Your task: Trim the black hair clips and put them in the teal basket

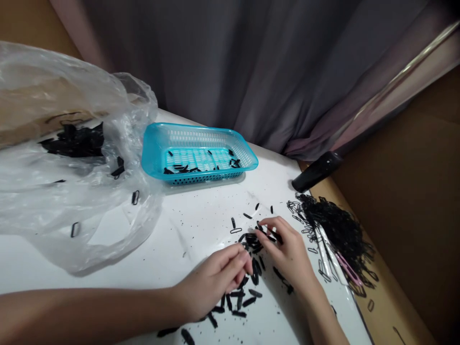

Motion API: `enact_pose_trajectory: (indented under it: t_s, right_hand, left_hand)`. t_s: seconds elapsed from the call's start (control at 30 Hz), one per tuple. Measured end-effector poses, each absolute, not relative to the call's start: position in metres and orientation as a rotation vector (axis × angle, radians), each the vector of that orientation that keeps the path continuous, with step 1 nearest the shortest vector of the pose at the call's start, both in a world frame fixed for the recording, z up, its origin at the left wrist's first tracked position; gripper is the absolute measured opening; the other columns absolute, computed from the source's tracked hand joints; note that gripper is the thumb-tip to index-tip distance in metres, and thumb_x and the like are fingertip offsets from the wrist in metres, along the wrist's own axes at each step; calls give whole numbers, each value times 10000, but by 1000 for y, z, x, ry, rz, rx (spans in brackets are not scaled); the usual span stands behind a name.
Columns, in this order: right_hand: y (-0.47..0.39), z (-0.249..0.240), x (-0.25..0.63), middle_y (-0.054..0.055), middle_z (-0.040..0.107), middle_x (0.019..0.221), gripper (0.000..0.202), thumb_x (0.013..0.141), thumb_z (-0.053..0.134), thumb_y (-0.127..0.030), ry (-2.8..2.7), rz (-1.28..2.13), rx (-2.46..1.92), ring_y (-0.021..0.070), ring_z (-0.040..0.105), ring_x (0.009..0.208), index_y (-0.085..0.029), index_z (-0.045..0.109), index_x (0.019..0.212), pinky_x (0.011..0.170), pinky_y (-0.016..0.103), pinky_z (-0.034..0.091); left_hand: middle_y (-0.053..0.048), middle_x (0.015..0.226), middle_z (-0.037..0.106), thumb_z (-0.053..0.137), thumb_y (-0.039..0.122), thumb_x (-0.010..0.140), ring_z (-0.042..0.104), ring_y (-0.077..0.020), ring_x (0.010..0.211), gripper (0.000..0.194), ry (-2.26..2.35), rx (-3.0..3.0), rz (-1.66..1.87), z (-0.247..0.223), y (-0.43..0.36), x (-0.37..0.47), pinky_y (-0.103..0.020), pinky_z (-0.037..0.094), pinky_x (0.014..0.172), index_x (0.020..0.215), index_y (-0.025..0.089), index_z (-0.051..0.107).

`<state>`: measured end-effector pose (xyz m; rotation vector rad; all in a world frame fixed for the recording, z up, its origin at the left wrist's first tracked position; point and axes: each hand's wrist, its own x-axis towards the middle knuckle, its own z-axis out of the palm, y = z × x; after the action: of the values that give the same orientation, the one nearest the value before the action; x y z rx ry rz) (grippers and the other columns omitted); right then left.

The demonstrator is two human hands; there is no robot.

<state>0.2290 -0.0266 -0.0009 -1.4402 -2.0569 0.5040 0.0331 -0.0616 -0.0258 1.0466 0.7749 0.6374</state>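
Note:
Small black elongated pieces (237, 301) lie scattered over the white table in front of me, with a denser cluster between my hands. My left hand (217, 278) rests over them with its fingers curled inward; whatever it holds is hidden. Just to the right, my right hand (285, 247) has thumb and forefinger bent around a thin black piece (268, 235) at the cluster's upper edge. Beyond my hands stands a blue perforated plastic basket (199, 176) with several black pieces on its bottom.
A clear plastic bag (140, 225) with black pieces inside spreads over the left side. At right lie a heap of black loops (334, 225), white tweezers (327, 254), a pink tool (348, 269) and a black cylinder (318, 171). A grey curtain (201, 62) hangs behind the table.

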Motion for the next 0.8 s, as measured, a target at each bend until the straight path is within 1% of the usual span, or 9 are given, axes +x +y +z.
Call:
enact_pose_trajectory:
  t_s: [0.07,0.13,0.3,0.5,0.6,0.67,0.73,0.77,0.8]
  right_hand:
    - [-24,-9,227,37,634,969,133,940,596,-283,-2079,524,-1468,193,614,838,-228,589,1061,712,297,461]
    - [-23,-15,224,48,626,1022,157,955,567,-262,-2102,531,-1444,196,621,872,-225,574,1108,762,310,478]
    - [-22,-24,218,48,601,982,198,984,485,-192,-2209,538,-1297,189,602,914,-242,635,1103,809,302,496]
    - [-22,-29,210,51,600,1045,202,929,613,-211,-2214,480,-1235,181,583,1013,-233,656,1125,898,302,489]
    - [-20,-27,208,21,626,1023,254,868,716,-270,-2205,422,-1267,175,602,1006,-253,661,1115,932,318,469]
    - [-17,-22,213,6,647,1011,261,842,748,-332,-2185,359,-1324,182,611,1002,-272,672,1084,945,336,457]
    - [-17,-14,229,19,659,1033,210,883,695,-377,-2117,266,-1432,194,611,1009,-265,674,1059,931,348,462]
    - [-18,-9,242,39,660,1039,175,940,614,-370,-2061,208,-1507,197,612,1004,-239,670,1041,908,347,472]
    - [-21,-4,257,58,658,1036,195,987,523,-346,-1997,145,-1593,199,615,989,-216,665,1021,882,349,482]
  left_hand:
    - [55,664,422,423,582,946,318,-104,562,425,776,1002,656,-27,-59,35,-247,251,549,816,187,507]
    - [60,642,426,435,592,936,314,-101,549,430,764,991,647,-28,-57,35,-252,239,546,800,189,495]
    - [64,617,421,437,622,925,315,-103,538,461,759,1023,636,-29,-54,34,-260,229,546,787,187,499]
    - [57,620,412,482,692,864,315,-115,559,520,753,1053,621,-30,-53,35,-264,230,543,775,181,516]
    - [57,623,410,487,700,856,316,-115,560,528,747,1072,610,-29,-52,35,-262,232,546,785,178,525]
    - [57,624,412,486,692,860,318,-116,563,521,745,1090,607,-29,-52,34,-258,238,551,781,179,522]
    - [56,627,417,478,684,869,322,-119,566,511,739,1102,601,-29,-52,34,-255,245,554,781,183,517]
    - [56,628,418,475,683,871,327,-120,567,508,734,1107,601,-28,-52,34,-253,246,554,781,185,515]
    - [56,628,418,473,683,871,331,-123,568,506,732,1110,602,-28,-53,33,-252,247,553,784,187,516]
